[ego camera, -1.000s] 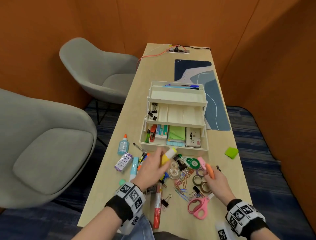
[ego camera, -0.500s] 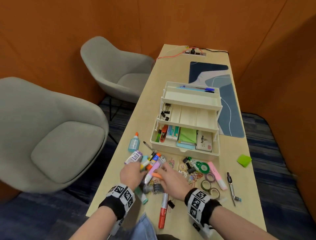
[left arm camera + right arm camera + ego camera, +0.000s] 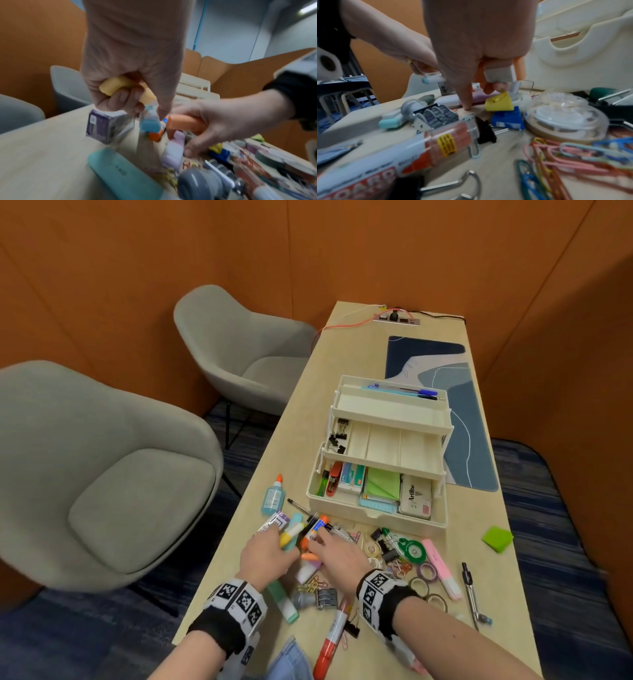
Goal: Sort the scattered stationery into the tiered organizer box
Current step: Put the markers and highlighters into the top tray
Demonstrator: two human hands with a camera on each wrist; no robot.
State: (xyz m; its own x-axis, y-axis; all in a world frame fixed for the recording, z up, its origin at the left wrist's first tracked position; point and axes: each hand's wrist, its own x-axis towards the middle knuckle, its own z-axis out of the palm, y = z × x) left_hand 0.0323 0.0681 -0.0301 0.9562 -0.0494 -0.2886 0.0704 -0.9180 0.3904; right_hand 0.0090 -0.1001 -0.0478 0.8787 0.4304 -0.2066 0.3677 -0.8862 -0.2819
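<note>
From the head view, the left hand [image 3: 265, 556] is curled around a yellow highlighter pen with a white cap [image 3: 291, 534]. The right hand [image 3: 339, 556] holds an orange highlighter pen [image 3: 311, 557], mostly hidden under the fingers. Both hands are low in the pile of pens at the near left part of the light wooden table [image 3: 479, 542]. The cream plastic tiered organizer box [image 3: 380, 460] stands open just behind the pile, near the table's middle. Its top tray holds blue pens, its middle tray black clips, its bottom tray green notes and a stapler. The table's right side has more bare room, with a green sticky note pad [image 3: 497, 538] well apart.

From the left wrist view, the picture is blurry. The left hand [image 3: 132, 60] fingers wrap the yellow highlighter pen [image 3: 120, 84]. The right hand [image 3: 223, 121] grips the orange highlighter pen [image 3: 184, 123] and touches a pale purple pen [image 3: 174, 151].

From the right wrist view, the right hand [image 3: 479, 47] blocks much. Its fingers clamp a white cap end, and one finger points down to the table. Colourful paper clips [image 3: 573, 155] lie near.
</note>
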